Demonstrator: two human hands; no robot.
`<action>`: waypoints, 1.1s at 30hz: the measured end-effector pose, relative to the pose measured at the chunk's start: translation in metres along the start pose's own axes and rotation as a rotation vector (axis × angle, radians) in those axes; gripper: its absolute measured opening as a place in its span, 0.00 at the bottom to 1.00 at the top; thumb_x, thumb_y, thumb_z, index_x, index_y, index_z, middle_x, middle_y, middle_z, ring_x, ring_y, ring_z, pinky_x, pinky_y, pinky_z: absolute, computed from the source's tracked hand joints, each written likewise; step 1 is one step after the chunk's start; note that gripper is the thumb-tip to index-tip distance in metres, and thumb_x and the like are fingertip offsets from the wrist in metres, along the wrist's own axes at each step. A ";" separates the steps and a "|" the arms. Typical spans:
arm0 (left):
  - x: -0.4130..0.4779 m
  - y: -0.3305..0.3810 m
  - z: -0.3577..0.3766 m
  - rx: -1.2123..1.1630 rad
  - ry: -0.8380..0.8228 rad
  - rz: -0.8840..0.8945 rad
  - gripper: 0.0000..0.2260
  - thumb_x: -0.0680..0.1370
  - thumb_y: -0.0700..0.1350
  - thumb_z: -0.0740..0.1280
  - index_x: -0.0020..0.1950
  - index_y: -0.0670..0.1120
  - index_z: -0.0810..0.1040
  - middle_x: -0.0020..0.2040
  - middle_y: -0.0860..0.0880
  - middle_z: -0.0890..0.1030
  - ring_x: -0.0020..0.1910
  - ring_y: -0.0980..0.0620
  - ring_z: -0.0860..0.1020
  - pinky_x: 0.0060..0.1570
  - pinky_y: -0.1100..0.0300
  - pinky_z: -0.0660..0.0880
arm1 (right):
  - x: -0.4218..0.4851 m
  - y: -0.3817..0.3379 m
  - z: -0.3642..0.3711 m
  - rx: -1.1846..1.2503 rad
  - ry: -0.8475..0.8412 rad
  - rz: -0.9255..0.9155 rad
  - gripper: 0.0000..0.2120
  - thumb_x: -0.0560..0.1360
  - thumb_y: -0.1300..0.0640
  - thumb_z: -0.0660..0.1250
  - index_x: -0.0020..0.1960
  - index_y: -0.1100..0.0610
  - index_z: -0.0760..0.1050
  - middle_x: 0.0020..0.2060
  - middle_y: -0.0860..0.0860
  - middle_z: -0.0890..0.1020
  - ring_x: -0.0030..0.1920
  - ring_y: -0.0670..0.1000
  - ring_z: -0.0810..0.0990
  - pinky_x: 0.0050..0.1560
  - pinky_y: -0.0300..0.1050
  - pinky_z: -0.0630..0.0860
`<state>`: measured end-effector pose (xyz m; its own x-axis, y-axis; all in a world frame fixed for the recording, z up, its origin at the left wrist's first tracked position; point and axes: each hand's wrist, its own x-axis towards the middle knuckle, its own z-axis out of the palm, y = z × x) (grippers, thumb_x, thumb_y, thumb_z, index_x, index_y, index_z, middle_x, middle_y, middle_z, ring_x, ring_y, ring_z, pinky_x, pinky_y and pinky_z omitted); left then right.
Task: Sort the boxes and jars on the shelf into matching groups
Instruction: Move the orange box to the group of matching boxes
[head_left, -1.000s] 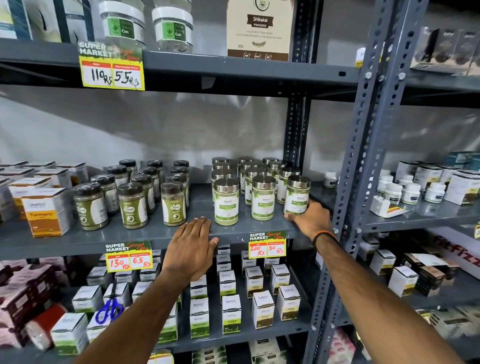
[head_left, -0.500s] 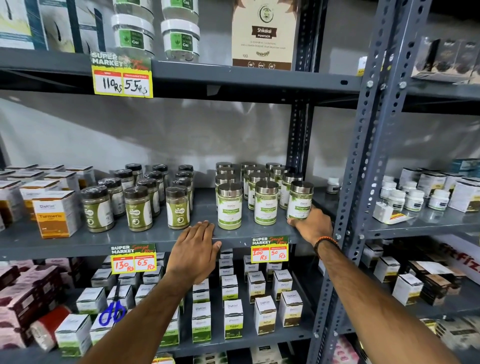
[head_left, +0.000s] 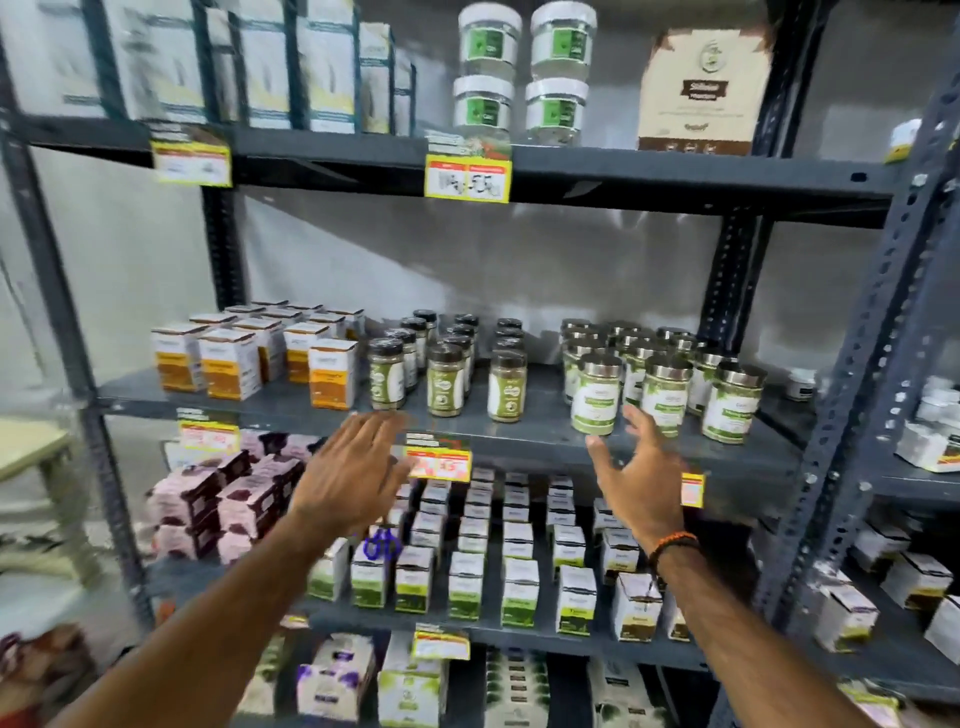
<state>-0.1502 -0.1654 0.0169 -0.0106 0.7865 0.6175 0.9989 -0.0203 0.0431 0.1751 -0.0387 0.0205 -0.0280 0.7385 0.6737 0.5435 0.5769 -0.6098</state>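
Lifted clear of the shelf edge now, both hands, where a moment back the left lay flat on the ledge and the right cupped the rightmost steel-lidded jar. Left hand (head_left: 353, 475) hovering near the front lip of the middle shelf (head_left: 530, 423), fingers spread, holding nothing. Right hand (head_left: 641, 478) raised just in front of the steel-lidded jars (head_left: 595, 395), fingers open and curled slightly, gripping nothing either. Looks like a pause between groups, choosing the next piece.

Sorted already, by the look of it: orange boxes (head_left: 332, 374) on the left, dark-lidded jars (head_left: 444, 382) in the middle, steel-lidded jars on the right, all on that middle shelf. Blurred, so labels unreadable.

Best handled by taking one jar around its body, lifting straight up before sliding, then closing gaps so rows stay square.

Tight quarters, though. Front jars packed close, easy to topple with a careless knuckle. Price tag (head_left: 439, 462) hanging on the lip between the hands. Grey upright (head_left: 852, 415) crowding the right side, limiting elbow room. Small white boxes (head_left: 467, 587) on the shelf below, near the forearms.
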 end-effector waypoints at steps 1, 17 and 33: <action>-0.011 -0.028 -0.013 0.011 0.022 -0.046 0.27 0.82 0.61 0.54 0.73 0.44 0.69 0.68 0.42 0.76 0.69 0.42 0.71 0.67 0.43 0.71 | -0.004 -0.021 0.017 0.023 -0.037 -0.041 0.29 0.77 0.47 0.72 0.73 0.57 0.70 0.67 0.55 0.79 0.64 0.55 0.79 0.63 0.53 0.78; -0.045 -0.377 -0.065 0.020 -0.107 -0.197 0.33 0.79 0.65 0.56 0.75 0.41 0.66 0.69 0.40 0.74 0.65 0.36 0.76 0.57 0.42 0.77 | -0.005 -0.278 0.265 -0.278 -0.115 -0.167 0.32 0.76 0.45 0.71 0.75 0.56 0.67 0.70 0.56 0.75 0.70 0.58 0.71 0.73 0.53 0.65; -0.017 -0.443 -0.004 0.118 -0.159 -0.163 0.43 0.78 0.73 0.44 0.80 0.42 0.62 0.80 0.41 0.65 0.79 0.42 0.63 0.76 0.46 0.59 | 0.030 -0.286 0.326 -0.671 -0.218 -0.180 0.34 0.76 0.38 0.66 0.74 0.58 0.68 0.69 0.58 0.75 0.69 0.59 0.73 0.70 0.54 0.70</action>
<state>-0.5931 -0.1723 -0.0094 -0.1739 0.8607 0.4785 0.9832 0.1795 0.0344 -0.2550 -0.0679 0.0788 -0.2941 0.7457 0.5979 0.9103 0.4093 -0.0627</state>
